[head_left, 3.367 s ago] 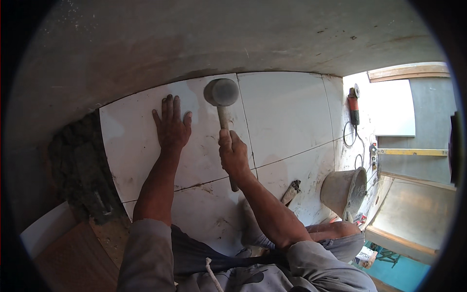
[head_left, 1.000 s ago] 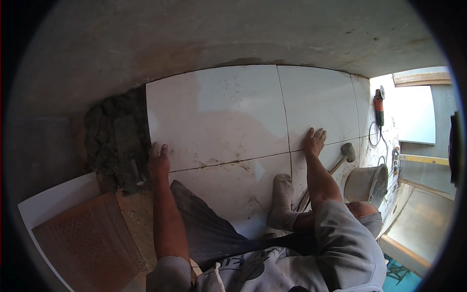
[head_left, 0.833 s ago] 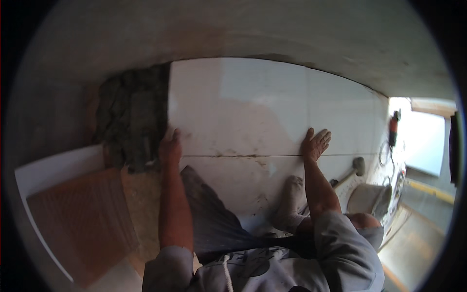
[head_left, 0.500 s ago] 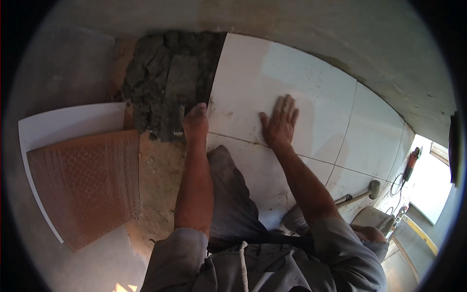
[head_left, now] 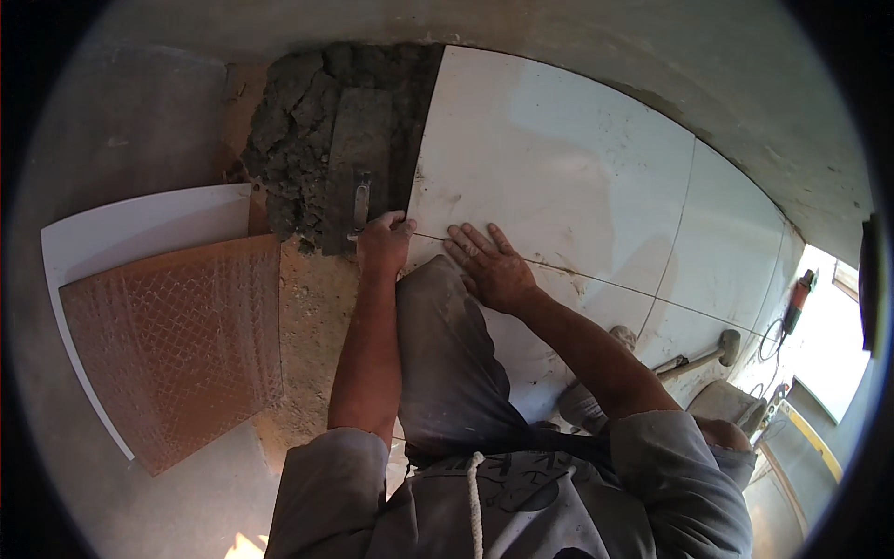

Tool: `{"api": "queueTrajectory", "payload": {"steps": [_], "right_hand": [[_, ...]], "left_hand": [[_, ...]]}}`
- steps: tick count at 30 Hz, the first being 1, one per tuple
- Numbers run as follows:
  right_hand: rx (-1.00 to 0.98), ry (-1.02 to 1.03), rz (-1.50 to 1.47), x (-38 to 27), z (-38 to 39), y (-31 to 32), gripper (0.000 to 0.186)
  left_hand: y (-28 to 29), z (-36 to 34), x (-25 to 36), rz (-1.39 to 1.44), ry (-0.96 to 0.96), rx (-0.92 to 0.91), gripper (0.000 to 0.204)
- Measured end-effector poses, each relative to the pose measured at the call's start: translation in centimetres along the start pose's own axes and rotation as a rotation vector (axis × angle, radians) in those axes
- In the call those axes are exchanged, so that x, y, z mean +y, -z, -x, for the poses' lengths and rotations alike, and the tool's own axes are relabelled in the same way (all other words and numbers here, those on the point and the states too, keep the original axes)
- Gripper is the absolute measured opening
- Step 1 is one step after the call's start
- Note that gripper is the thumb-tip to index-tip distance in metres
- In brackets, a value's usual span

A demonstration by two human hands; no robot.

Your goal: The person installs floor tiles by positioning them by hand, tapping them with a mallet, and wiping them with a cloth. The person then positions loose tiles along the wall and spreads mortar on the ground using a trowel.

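At nine o'clock, a white panel (head_left: pixel 144 221) is seen lying partly under a brown, grid-textured panel (head_left: pixel 177 345). At ten o'clock, a bed of dark mortar (head_left: pixel 291 154) is spread along the wall foot, its surface rough and cracked. A trowel (head_left: pixel 361 130) is laid flat on it toward eleven, its handle pointed at six.

Left hand (head_left: pixel 385 240): held at the near left corner of the large white tile (head_left: pixel 549 158), fingers curled; whether the edge is actually grasped cannot be made out. Right hand (head_left: pixel 498 275): grip released, fingers spread flat across the joint, fingertips on the tile. The tile is set from twelve to two o'clock, its left edge bordered by mortar.

Toward half past three, a mallet (head_left: pixel 729 347) is left lying on the tiled floor. Just beyond, at four, a grey bucket (head_left: pixel 712 401) is partly visible; its contents are hidden. A red-and-black grinder (head_left: pixel 799 296) is noted at three, a yellow level (head_left: pixel 812 443) at four.
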State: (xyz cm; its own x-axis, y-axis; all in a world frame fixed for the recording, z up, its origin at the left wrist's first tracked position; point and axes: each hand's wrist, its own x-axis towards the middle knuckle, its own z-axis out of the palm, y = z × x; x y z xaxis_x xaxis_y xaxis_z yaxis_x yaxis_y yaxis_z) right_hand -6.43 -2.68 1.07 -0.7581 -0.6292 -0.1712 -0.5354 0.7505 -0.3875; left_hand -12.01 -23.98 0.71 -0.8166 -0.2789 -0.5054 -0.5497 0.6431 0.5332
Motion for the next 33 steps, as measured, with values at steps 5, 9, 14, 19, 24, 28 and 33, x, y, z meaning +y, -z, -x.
{"api": "queueTrajectory", "payload": {"steps": [5,9,14,19,24,28,33], "right_hand": [[-0.084,0.039,-0.073,-0.7,3.5,-0.1,0.06],[0.019,0.026,-0.207,-1.3,7.3,-1.1,0.057],[-0.082,-0.088,-0.195,-1.2,10.6,0.5,0.054],[-0.464,-0.259,-0.217,0.9,12.1,4.8,0.048],[-0.352,-0.517,0.066,10.5,17.5,13.5,0.051],[-0.159,-0.677,0.354,14.1,23.7,25.2,0.044],[0.07,-0.954,0.376,11.3,31.4,31.8,0.037]], "left_hand": [[0.6,-0.4,0.0,-0.264,-0.093,-0.075,0.039],[1.0,-1.1,-1.5,-0.135,-0.122,-0.089,0.037],[0.1,-2.4,-2.3,-0.314,-0.192,-0.039,0.041],[0.4,0.0,-1.9,-0.316,-0.111,0.056,0.043],[1.8,3.1,0.2,-0.23,-0.057,0.038,0.046],[1.8,3.1,-5.4,-0.135,-0.143,0.141,0.051],[1.2,4.8,-16.0,-0.021,0.1,0.182,0.065]]}}
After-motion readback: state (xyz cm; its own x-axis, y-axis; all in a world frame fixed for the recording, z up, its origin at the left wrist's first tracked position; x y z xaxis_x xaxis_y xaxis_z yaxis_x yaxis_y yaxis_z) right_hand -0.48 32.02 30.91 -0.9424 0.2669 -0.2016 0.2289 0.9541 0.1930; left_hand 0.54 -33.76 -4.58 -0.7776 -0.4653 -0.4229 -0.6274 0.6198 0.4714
